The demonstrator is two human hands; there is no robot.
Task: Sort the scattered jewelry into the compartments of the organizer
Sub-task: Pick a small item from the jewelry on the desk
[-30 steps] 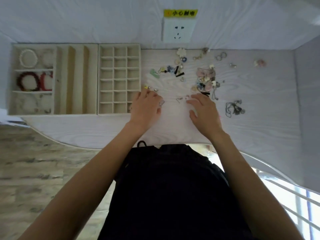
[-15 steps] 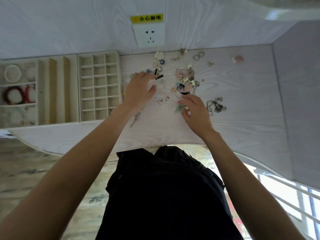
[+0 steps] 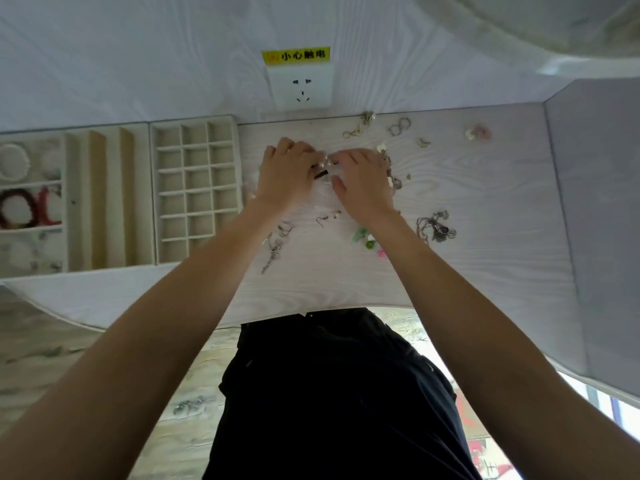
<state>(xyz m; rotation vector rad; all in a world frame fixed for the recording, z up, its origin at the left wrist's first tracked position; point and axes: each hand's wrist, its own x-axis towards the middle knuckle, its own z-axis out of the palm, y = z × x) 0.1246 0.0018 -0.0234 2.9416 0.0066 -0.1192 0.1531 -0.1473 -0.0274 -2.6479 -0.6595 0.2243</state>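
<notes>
Both hands, left [image 3: 287, 174] and right [image 3: 362, 181], are laid palm-down, fingers curled, over scattered small jewelry pieces [image 3: 320, 168]; any grasp cannot be told. The beige gridded fabric organizer [image 3: 195, 192] is seen at nine o'clock.

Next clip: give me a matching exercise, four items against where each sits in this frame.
Items:
1. red bracelets
2. tangled silver chain
3. pink piece
4. wall socket

Places:
A. far right of the desk
B. organizer's left section
C. above the desk's back edge
D. right of the right hand's wrist

Pairs: 1-B, 2-D, 3-A, 4-C
</notes>
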